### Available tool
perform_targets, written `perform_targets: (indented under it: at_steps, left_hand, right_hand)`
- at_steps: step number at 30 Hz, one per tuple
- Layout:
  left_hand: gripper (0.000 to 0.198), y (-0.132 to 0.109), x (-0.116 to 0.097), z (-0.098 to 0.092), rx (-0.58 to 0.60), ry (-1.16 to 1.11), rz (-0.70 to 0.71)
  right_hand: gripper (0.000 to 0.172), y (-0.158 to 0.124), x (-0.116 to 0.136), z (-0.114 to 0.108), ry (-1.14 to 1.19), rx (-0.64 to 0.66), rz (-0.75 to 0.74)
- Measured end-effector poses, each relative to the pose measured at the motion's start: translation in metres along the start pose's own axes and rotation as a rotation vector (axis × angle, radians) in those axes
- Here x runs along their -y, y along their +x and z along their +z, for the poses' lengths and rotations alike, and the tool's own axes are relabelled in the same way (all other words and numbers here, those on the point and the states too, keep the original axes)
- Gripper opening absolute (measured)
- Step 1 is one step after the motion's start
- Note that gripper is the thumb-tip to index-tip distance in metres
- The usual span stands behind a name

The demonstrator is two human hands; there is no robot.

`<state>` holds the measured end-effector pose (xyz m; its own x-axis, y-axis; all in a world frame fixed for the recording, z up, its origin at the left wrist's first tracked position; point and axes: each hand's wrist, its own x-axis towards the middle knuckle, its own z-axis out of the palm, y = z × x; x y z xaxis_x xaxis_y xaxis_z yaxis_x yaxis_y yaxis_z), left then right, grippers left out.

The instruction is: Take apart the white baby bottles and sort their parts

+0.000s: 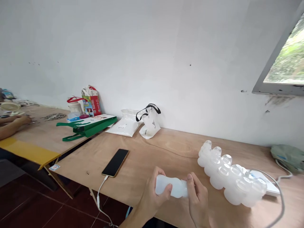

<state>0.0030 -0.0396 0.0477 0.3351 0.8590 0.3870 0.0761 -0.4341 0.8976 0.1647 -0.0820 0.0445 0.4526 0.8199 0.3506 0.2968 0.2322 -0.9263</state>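
Note:
A small frosted white plastic bottle (171,186) lies sideways between my two hands above the near edge of the plywood table (166,152). My left hand (152,198) wraps its fingers round the bottle's base end. My right hand (198,201) pinches the neck end with thumb and fingers. Just to the right of my hands, several more empty clear bottles (231,177) lie in two rows on the table, necks pointing up and away.
A black phone (115,162) on a white charging cable lies left of my hands. White bags (136,123) sit against the wall. A green bag (89,126) and a red carton (91,101) rest on the left table, where another person's arm (13,123) works. A green cloth (288,156) lies far right.

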Motion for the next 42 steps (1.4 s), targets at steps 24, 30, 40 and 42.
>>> perform_targets:
  at_steps: [24, 30, 40, 42]
  left_hand:
    - [0.041, 0.001, -0.033, -0.035, 0.164, 0.055, -0.142]
    - [0.047, 0.005, -0.022, -0.036, 0.228, -0.057, -0.226]
    - [0.032, 0.0, -0.022, -0.017, 0.213, 0.397, 0.015]
    - [0.035, 0.003, -0.017, -0.012, 0.162, 0.432, 0.034]
  right_hand:
    - [0.049, -0.006, 0.015, -0.003, 0.038, 0.097, 0.032]
    - [0.033, -0.015, 0.017, -0.002, -0.17, -0.072, -0.308]
    - [0.051, 0.03, -0.001, -0.017, 0.249, 0.276, 0.274]
    - [0.048, 0.032, 0.0, -0.022, 0.21, 0.247, 0.24]
